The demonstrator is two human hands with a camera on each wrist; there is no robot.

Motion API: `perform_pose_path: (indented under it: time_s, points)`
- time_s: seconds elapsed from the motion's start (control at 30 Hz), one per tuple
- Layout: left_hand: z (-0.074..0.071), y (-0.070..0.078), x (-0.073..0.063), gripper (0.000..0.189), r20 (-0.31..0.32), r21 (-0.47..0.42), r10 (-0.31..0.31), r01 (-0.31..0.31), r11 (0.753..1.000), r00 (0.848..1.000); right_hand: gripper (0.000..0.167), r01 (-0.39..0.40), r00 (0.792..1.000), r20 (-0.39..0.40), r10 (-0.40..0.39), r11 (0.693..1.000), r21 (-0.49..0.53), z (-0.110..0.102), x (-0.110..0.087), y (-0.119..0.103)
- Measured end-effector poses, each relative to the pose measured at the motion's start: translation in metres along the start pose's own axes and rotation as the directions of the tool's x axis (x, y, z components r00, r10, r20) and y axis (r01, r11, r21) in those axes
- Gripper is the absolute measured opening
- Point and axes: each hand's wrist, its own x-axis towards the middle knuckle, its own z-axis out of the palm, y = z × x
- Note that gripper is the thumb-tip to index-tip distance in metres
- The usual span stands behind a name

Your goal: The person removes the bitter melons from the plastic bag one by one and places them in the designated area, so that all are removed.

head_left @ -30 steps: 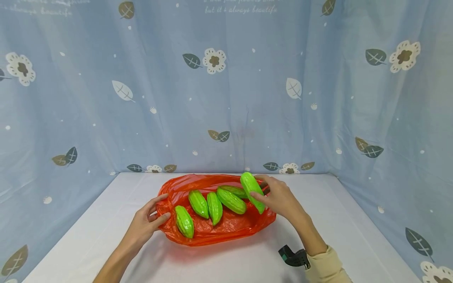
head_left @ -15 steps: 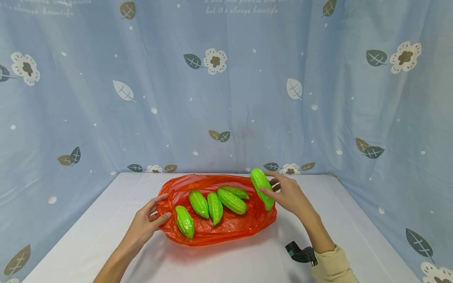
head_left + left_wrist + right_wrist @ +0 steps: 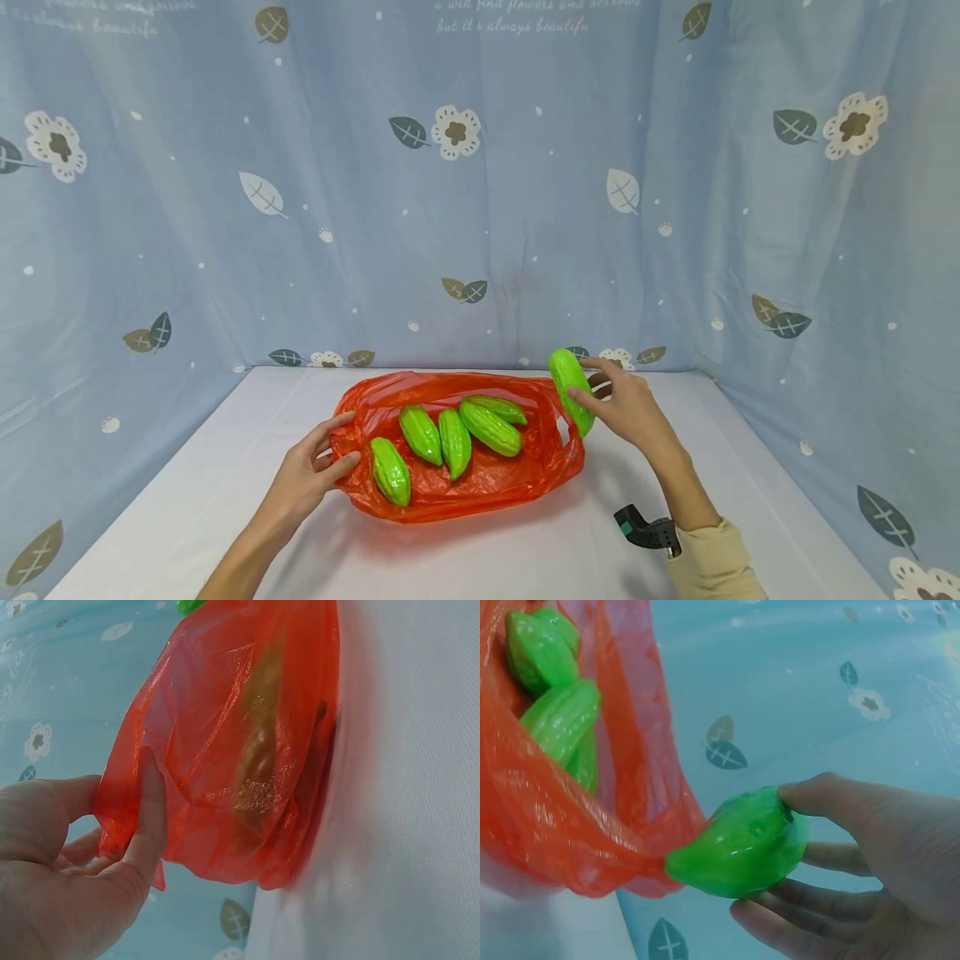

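Note:
A red plastic bag (image 3: 487, 487) lies open on the table, with several green bitter melons (image 3: 491, 427) inside it. At its left end my left hand (image 3: 307, 467) pinches the rim; the left wrist view shows the thumb and fingers (image 3: 154, 817) on either side of the thin plastic (image 3: 120, 802). My right hand (image 3: 630, 408) holds another bitter melon (image 3: 567, 379) between thumb and fingers, raised at the bag's right end beside a handle loop. In the right wrist view this melon (image 3: 739, 844) has its pointed tip overlapping the bag's edge (image 3: 649, 862).
A white-covered table (image 3: 675, 433) carries the bag. Behind it and along both sides hangs a blue curtain (image 3: 517, 250) printed with leaves and flowers. A black strapped device (image 3: 647, 529) sits on the right wrist, by a beige sleeve (image 3: 712, 558).
My right hand has moved right and slightly up with its bitter melon, from over the bag's inside to its right rim, uncovering the handle loop. My left hand keeps its place.

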Motion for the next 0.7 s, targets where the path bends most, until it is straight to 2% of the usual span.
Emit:
perform_pose_path:
  time_s: [0.3,0.7]
  points:
    - [0.0,-0.001,0.0,0.063,0.002,-0.003,0.011,-0.011,1.0,1.0,0.057,-0.036,0.998,-0.043,0.036,0.999,0.005,-0.003,0.003,0.019]
    - [0.001,0.0,-0.002,0.062,-0.023,0.008,0.005,-0.005,1.0,1.0,0.06,-0.076,0.995,-0.062,0.078,0.997,0.023,0.0,0.006,0.038]
